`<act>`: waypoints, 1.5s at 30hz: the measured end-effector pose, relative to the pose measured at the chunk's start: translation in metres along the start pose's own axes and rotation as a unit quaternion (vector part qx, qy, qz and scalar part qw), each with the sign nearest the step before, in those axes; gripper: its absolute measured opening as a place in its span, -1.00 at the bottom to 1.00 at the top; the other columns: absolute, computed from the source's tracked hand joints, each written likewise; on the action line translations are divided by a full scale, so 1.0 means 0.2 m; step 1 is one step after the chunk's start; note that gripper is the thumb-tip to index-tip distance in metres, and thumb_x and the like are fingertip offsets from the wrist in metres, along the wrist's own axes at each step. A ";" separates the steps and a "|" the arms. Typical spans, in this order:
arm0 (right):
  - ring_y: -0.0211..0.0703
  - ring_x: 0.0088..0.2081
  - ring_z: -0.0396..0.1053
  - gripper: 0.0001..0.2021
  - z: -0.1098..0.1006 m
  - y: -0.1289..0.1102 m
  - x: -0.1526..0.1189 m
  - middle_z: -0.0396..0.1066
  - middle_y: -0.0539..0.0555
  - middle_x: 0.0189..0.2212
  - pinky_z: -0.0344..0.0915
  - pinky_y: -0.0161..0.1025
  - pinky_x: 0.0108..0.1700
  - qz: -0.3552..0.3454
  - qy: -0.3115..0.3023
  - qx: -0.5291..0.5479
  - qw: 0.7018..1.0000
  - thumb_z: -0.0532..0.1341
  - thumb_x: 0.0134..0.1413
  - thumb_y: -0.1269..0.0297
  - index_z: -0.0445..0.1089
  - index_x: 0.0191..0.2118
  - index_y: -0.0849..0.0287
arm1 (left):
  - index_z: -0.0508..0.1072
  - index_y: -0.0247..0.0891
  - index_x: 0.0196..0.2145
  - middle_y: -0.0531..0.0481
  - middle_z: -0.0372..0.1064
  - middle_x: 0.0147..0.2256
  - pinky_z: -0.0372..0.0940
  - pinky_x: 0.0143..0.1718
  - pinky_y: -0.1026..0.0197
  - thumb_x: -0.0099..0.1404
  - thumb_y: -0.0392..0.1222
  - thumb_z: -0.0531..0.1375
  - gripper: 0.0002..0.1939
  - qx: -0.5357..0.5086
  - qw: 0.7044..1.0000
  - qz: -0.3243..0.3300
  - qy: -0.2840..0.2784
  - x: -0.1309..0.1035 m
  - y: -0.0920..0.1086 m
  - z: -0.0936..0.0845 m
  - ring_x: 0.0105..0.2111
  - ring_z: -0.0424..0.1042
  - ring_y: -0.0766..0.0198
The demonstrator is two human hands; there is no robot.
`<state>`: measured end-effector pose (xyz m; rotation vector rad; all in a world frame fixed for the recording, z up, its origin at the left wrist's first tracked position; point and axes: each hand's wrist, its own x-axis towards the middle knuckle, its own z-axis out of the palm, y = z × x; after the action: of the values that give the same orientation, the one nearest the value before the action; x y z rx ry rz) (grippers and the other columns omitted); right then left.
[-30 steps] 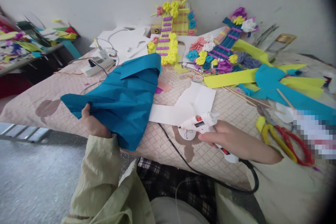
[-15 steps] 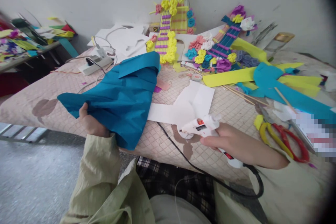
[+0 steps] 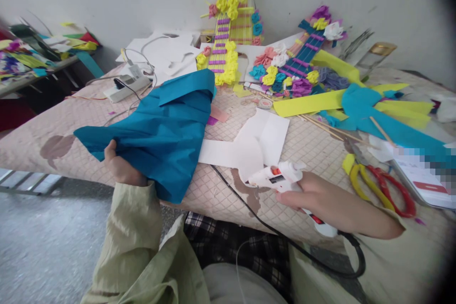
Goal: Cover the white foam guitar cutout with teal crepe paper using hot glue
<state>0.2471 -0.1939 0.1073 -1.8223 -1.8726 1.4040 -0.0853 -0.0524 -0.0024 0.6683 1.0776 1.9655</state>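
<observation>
My left hand (image 3: 123, 166) grips the lower left edge of a creased blue paper sheet (image 3: 160, 133), its thumb on top. The sheet covers the left part of a white paper cutout (image 3: 245, 149) lying on the table. In my right hand (image 3: 313, 194) is a white glue gun (image 3: 278, 175), its fingers wrapped round the handle. The gun's nozzle points left, over the near edge of the white cutout. A black cord runs from the handle, and another stretch of dark cord passes under the blue sheet.
A white power strip (image 3: 124, 89) lies at the back left. Decorated paper guitars (image 3: 224, 52) lean at the wall. To the right are yellow and red scissors (image 3: 381, 185), wooden sticks (image 3: 320, 128), a phone (image 3: 423, 175) and blue and yellow paper strips (image 3: 363, 99).
My right hand and the glue gun have shifted slightly right and down. My left hand still holds the blue sheet, and the whole view has moved a little.
</observation>
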 end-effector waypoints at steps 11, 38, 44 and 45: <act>-0.24 -0.46 0.20 -0.85 0.00 0.03 -0.05 0.27 -0.08 -0.55 0.11 -0.33 -0.38 0.015 0.018 -0.028 0.999 0.08 0.02 0.22 0.29 -0.45 0.15 | 0.33 -0.33 -0.23 0.00 0.44 -0.22 0.22 0.02 0.25 0.15 -0.23 0.03 -0.77 -0.096 0.994 -0.006 0.057 -0.05 0.04 0.07 -0.16 0.38 0.29; -0.25 -0.53 0.18 -0.73 -0.02 0.17 -0.05 0.22 -0.06 -0.64 0.07 -0.30 -0.47 0.067 0.108 -0.019 0.992 0.10 -0.02 0.13 0.19 -0.62 0.14 | 0.33 -0.32 -0.26 0.03 0.44 -0.31 0.23 0.01 0.25 0.15 -0.26 0.03 -0.81 -0.112 0.993 0.012 0.035 -0.04 0.03 0.07 -0.15 0.38 0.29; -0.26 -0.55 0.15 -0.67 -0.04 0.20 -0.02 0.16 -0.07 -0.68 0.03 -0.29 -0.46 0.072 0.102 -0.013 0.992 0.07 -0.02 0.09 0.13 -0.66 0.15 | 0.32 -0.36 -0.15 0.00 0.43 -0.23 0.23 0.01 0.24 0.18 -0.25 0.00 -0.71 -0.101 0.995 0.001 0.022 -0.05 0.04 0.07 -0.14 0.38 0.28; -0.26 -0.55 0.15 -0.67 -0.04 0.20 -0.01 0.16 -0.07 -0.68 0.03 -0.29 -0.46 0.078 0.102 -0.013 0.992 0.07 -0.02 0.09 0.13 -0.67 0.16 | 0.32 -0.35 -0.15 0.00 0.43 -0.23 0.22 0.02 0.24 0.18 -0.24 -0.01 -0.72 -0.097 0.995 -0.002 0.025 -0.06 0.04 0.07 -0.13 0.37 0.29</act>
<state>0.2810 -0.1992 0.0854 -2.0758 -1.6878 1.1884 -0.0715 -0.0578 0.0119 0.5129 0.9023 2.0603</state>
